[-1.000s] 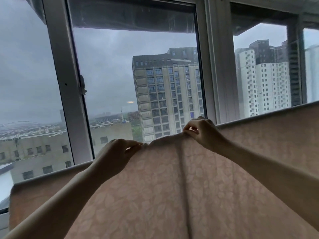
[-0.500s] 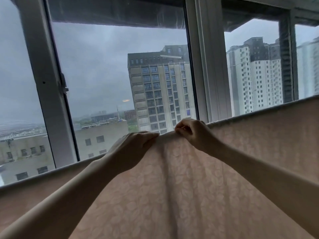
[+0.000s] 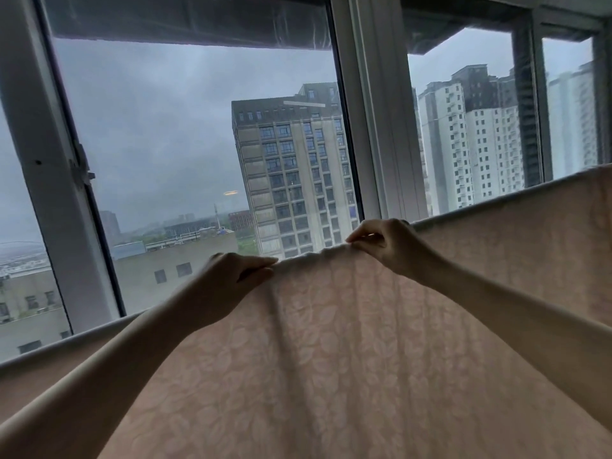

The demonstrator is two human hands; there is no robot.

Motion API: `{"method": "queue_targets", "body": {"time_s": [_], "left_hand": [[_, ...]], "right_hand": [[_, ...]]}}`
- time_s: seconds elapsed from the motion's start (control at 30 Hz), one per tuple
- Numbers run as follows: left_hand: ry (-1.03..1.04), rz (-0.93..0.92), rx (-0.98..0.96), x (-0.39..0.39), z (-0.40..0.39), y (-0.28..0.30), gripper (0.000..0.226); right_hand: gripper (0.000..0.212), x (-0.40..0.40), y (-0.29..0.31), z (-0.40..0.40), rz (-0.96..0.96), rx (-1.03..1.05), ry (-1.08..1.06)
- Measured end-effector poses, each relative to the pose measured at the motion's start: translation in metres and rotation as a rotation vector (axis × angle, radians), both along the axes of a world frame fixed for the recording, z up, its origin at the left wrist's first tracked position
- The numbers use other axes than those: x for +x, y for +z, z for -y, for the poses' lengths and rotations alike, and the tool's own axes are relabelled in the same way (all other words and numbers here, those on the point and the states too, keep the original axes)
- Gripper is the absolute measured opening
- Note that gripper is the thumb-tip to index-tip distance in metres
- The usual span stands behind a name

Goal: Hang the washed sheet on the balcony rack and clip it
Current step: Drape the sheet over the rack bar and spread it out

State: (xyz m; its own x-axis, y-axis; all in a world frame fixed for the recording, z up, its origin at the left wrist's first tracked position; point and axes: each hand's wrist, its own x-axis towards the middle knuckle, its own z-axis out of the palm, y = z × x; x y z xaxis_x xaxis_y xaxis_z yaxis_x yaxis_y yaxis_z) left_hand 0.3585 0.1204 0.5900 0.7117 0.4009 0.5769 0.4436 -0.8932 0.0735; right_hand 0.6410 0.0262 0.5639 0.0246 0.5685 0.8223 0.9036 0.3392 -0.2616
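Window (image 3: pixel 185 134) behind — hands (image 3: pixel 228 276) (image 3: pixel 387 243) pinching sheet (image 3: pixel 331 342)

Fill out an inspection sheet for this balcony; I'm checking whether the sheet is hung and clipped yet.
Surface: rack rail runs left to right in front of the windows, mostly covered by fabric.
Job's things: pink leaf-patterned sheet draped over the rail, bunched up at the middle of its top edge; no clips seen.
Clutter: nothing seen.
Grippers: left hand grips the sheet's top edge; right hand pinches the top edge beside it, a raised fold between them.
Cables: nothing seen.
Surroundings: white-framed windows, a latch on the left frame, high-rise buildings and grey sky outside.
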Motion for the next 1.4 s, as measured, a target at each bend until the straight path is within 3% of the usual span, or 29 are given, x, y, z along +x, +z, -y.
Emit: {"method": "queue_targets", "body": {"time_s": [0.23, 0.53, 0.7, 0.9, 1.17, 1.4], "left_hand": [[0.018, 0.006, 0.037, -0.001, 0.000, -0.005, 0.075], [0.006, -0.003, 0.418, 0.042, 0.024, -0.015, 0.034], [-0.021, 0.047, 0.435, 0.099, 0.036, -0.020, 0.029], [0.033, 0.137, 0.485, 0.116, 0.035, -0.025, 0.026], [0.048, 0.141, 0.570, 0.114, 0.039, -0.028, 0.034], [0.039, 0.159, 0.571, 0.110, 0.038, -0.032, 0.030]], "right_hand": [[0.009, 0.011, 0.012, -0.010, 0.109, 0.072, -0.126], [0.008, 0.021, -0.002, -0.012, -0.024, 0.035, -0.066], [0.005, 0.022, -0.008, -0.010, -0.061, 0.081, 0.015], [0.011, 0.048, -0.017, 0.010, -0.058, 0.087, 0.141], [0.018, 0.093, -0.012, 0.024, 0.095, 0.103, -0.103], [0.008, 0.094, -0.002, 0.028, 0.179, 0.160, -0.211]]}}
